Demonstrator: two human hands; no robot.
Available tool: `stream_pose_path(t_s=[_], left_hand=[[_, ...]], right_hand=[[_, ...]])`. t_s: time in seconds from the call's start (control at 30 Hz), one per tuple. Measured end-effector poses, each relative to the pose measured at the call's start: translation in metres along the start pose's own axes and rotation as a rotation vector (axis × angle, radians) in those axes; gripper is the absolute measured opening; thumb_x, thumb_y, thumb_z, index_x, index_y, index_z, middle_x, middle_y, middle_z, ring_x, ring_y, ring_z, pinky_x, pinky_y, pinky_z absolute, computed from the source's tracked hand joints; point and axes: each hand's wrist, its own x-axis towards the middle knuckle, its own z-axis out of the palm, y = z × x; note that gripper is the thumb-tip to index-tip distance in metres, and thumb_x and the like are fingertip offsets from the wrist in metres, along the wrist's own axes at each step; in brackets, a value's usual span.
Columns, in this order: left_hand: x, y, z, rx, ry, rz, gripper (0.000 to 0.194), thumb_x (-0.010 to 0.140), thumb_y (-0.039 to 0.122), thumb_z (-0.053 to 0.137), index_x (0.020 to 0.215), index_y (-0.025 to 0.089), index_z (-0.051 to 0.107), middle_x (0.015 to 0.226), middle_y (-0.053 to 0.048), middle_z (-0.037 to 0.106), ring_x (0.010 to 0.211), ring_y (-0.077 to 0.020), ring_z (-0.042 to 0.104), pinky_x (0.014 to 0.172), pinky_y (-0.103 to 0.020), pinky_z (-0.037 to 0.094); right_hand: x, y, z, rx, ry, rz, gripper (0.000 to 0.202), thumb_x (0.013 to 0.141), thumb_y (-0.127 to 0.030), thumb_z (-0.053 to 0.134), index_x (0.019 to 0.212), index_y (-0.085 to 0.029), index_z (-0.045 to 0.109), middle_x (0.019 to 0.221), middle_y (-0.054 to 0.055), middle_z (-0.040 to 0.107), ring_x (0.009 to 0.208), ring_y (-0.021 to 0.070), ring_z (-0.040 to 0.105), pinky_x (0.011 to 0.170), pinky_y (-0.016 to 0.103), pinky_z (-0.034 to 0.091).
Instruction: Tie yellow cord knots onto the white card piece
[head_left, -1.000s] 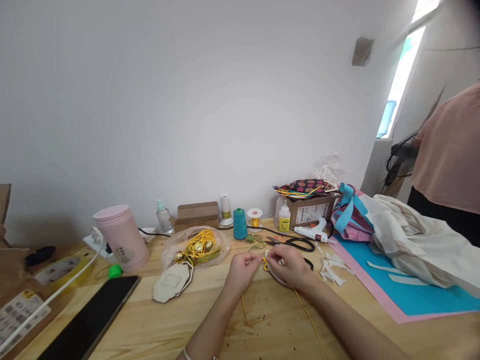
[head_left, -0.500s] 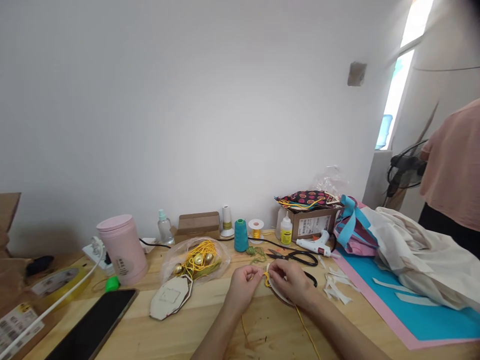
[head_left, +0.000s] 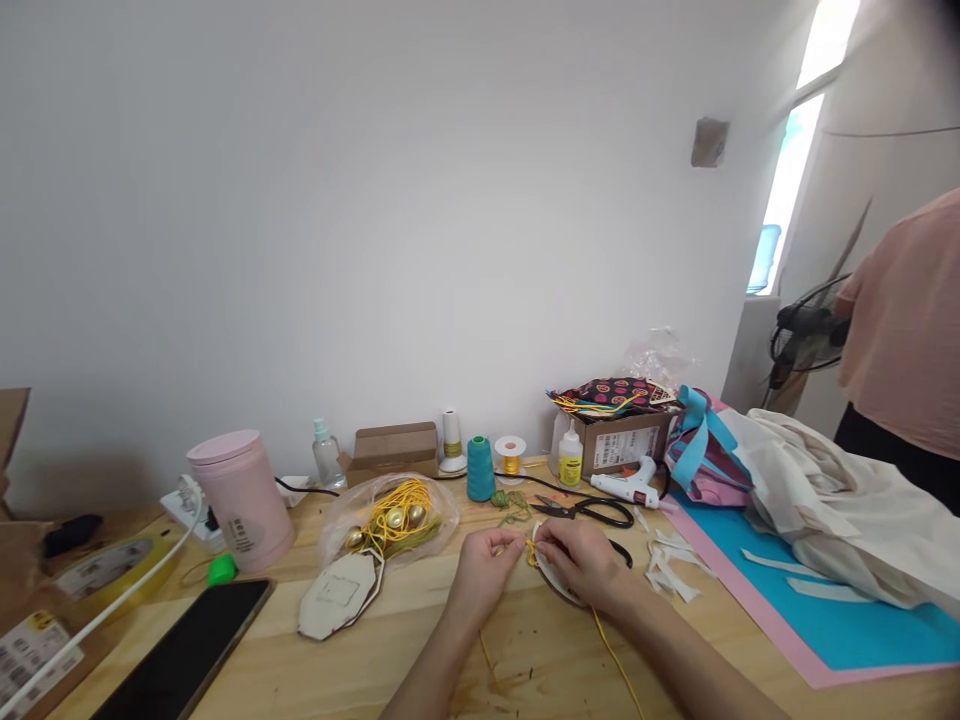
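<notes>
Yellow cord [head_left: 530, 548] is looped and knotted between my two hands at the edge of a pale flat piece [head_left: 553, 577]. My left hand [head_left: 486, 568] pinches the cord from the left, and a loose strand hangs below it. My right hand [head_left: 581, 562] lies over the pale piece, its fingers closed on the cord near the knot. Another yellow strand runs from under the right hand down to the front edge of the view. The knot itself is too small to make out.
Black scissors [head_left: 585, 508] lie just behind my right hand, with a glue gun [head_left: 634, 486] beyond. White scraps [head_left: 671, 565] are to the right. Octagonal pieces [head_left: 339, 595], a phone [head_left: 187, 650] and a pink canister [head_left: 244, 505] stand left. A person [head_left: 904, 340] is at far right.
The view has shifted slightly. My fingertips have moved a little at the yellow knot; both hands stay in nearly the same place.
</notes>
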Motion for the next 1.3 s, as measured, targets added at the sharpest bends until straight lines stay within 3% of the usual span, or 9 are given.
stream_pose_path(t_s=[0.27, 0.5, 0.77, 1.0, 1.3], left_hand=[[-0.002, 0.002, 0.000, 0.006, 0.007, -0.005, 0.022, 0.060, 0.032, 0.057, 0.064, 0.011, 0.065, 0.065, -0.005, 0.067, 0.063, -0.0189, 0.057, 0.059, -0.025, 0.042], [-0.003, 0.005, -0.001, -0.042, 0.012, 0.017, 0.022, 0.059, 0.033, 0.059, 0.064, 0.012, 0.065, 0.065, -0.005, 0.067, 0.064, -0.0189, 0.058, 0.059, -0.025, 0.043], [-0.002, 0.000, 0.002, -0.113, -0.048, 0.051, 0.024, 0.057, 0.029, 0.062, 0.073, 0.011, 0.065, 0.074, -0.009, 0.067, 0.069, -0.0204, 0.058, 0.064, -0.028, 0.044], [-0.003, 0.001, 0.001, -0.079, -0.037, 0.037, 0.021, 0.059, 0.029, 0.060, 0.069, 0.011, 0.065, 0.071, -0.008, 0.067, 0.067, -0.0201, 0.058, 0.063, -0.028, 0.044], [-0.003, 0.002, 0.004, -0.032, -0.021, 0.016, 0.021, 0.058, 0.028, 0.059, 0.067, 0.010, 0.065, 0.064, -0.006, 0.066, 0.060, -0.0177, 0.056, 0.056, -0.025, 0.042]], right_hand=[[0.000, 0.004, -0.006, -0.065, -0.008, 0.027, 0.018, 0.077, -0.023, 0.038, 0.071, -0.018, 0.054, 0.069, 0.001, 0.058, 0.062, 0.0120, 0.050, 0.053, 0.019, 0.031], [0.000, -0.004, -0.002, 0.012, 0.064, 0.017, 0.017, 0.077, -0.022, 0.037, 0.073, -0.018, 0.053, 0.068, 0.000, 0.059, 0.062, 0.0116, 0.051, 0.053, 0.019, 0.032], [0.000, -0.007, 0.000, 0.076, 0.076, 0.004, 0.015, 0.076, -0.021, 0.039, 0.076, -0.018, 0.054, 0.069, 0.001, 0.059, 0.063, 0.0119, 0.051, 0.053, 0.019, 0.033], [0.000, -0.009, -0.003, 0.070, 0.084, -0.014, 0.015, 0.077, -0.021, 0.038, 0.075, -0.018, 0.052, 0.068, 0.001, 0.057, 0.063, 0.0116, 0.050, 0.054, 0.019, 0.032], [0.001, -0.002, 0.014, 0.258, 0.062, 0.086, 0.016, 0.079, -0.021, 0.031, 0.072, -0.018, 0.045, 0.055, -0.003, 0.049, 0.051, 0.0097, 0.044, 0.049, 0.019, 0.033]])
